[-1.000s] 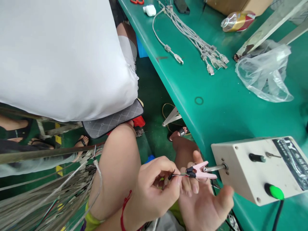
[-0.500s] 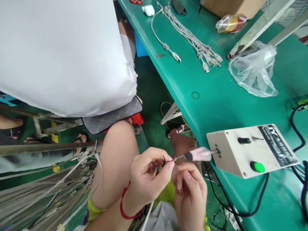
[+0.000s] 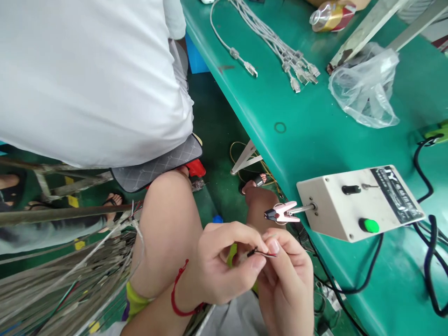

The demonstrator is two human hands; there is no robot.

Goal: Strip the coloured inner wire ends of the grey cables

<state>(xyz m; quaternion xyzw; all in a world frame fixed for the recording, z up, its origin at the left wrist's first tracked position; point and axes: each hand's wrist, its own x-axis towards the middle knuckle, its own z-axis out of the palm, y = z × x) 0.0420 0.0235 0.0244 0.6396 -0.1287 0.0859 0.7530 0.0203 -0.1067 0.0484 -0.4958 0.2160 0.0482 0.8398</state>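
My left hand (image 3: 227, 263), with a red cord bracelet (image 3: 178, 294) at the wrist, pinches the stripped end of a cable, where thin wires (image 3: 263, 253) in black, red and a pale colour stick out. Closed on those wires from the other side is my right hand (image 3: 289, 275); its thumb and forefinger hold their tips. Just above both hands, a pink clip with black jaws (image 3: 282, 213) sits on the shaft of a white motor box (image 3: 360, 200) with a green button (image 3: 371, 226). No wire shows in the clip's jaws.
Several grey USB cables (image 3: 269, 39) lie on the green table (image 3: 252, 102), with a plastic bag (image 3: 367, 88) and a bottle (image 3: 331, 16) further right. A bundle of cables (image 3: 70, 284) hangs at lower left. A person in a white shirt (image 3: 94, 79) sits close by.
The wires have left the clip, which was blurred and now stands still. My right hand has moved up and taken hold of the wire tips; the view has shifted slightly.
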